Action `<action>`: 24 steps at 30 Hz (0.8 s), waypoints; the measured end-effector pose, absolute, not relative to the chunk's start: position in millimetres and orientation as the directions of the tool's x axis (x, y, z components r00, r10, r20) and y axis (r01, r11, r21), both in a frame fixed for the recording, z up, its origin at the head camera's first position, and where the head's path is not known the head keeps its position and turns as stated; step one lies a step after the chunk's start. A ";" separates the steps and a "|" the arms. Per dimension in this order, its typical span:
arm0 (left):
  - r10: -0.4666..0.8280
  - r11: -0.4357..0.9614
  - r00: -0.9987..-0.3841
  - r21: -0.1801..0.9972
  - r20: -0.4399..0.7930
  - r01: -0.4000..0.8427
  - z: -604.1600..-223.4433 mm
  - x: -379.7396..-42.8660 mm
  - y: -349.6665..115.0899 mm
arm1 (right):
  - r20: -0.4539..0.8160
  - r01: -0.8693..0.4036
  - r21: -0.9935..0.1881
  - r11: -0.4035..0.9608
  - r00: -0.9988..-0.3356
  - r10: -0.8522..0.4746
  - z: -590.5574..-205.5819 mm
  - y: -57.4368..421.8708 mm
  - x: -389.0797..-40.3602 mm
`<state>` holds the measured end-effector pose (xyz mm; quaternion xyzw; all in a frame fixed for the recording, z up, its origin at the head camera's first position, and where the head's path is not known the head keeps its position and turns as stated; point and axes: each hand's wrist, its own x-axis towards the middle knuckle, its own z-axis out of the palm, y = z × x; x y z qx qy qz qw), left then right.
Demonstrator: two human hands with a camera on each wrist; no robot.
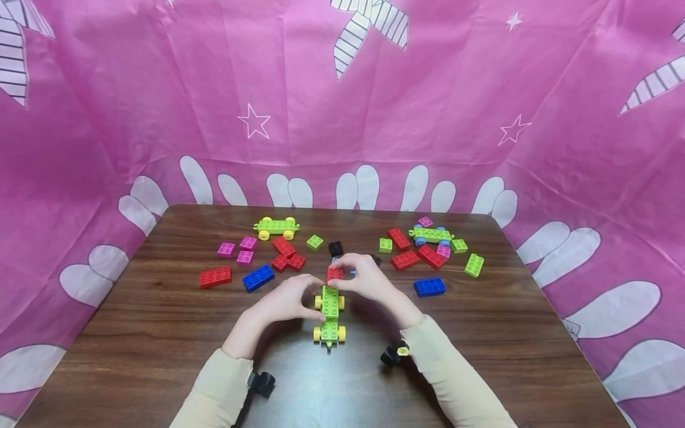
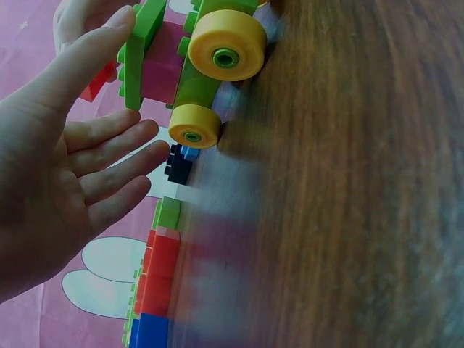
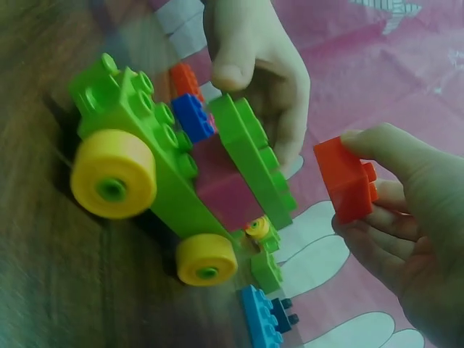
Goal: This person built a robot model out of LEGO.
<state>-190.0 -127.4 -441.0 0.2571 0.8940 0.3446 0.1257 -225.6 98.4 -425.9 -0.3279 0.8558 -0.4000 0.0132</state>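
A toy car base (image 1: 329, 333), green with yellow wheels, stands on the table between both hands. A pink brick (image 3: 223, 185) sits on it, topped by a longer green brick (image 3: 250, 159) that overhangs the pink one. My right hand (image 1: 369, 279) pinches a red brick (image 3: 344, 181) between thumb and fingers, just beyond the car's far end and apart from the green brick in the right wrist view. Around the car's left side my left hand (image 1: 289, 299) spreads its fingers, thumb tip (image 2: 119, 16) right at the green brick.
Two more wheeled bases, one yellow-wheeled (image 1: 276, 226) and one blue-wheeled (image 1: 430, 235), stand at the back. Loose pink, red and blue bricks (image 1: 258, 278) lie on the left. Red, green and blue bricks (image 1: 430, 288) lie on the right. A black brick (image 1: 335, 248) is beyond the hands.
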 end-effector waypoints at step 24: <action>0.552 0.648 -0.830 0.666 -0.078 0.369 -443.9 -191.1 -128.0 | 0.191 -0.503 -0.721 0.477 -0.805 -0.561 -441.1 93.6 -211.1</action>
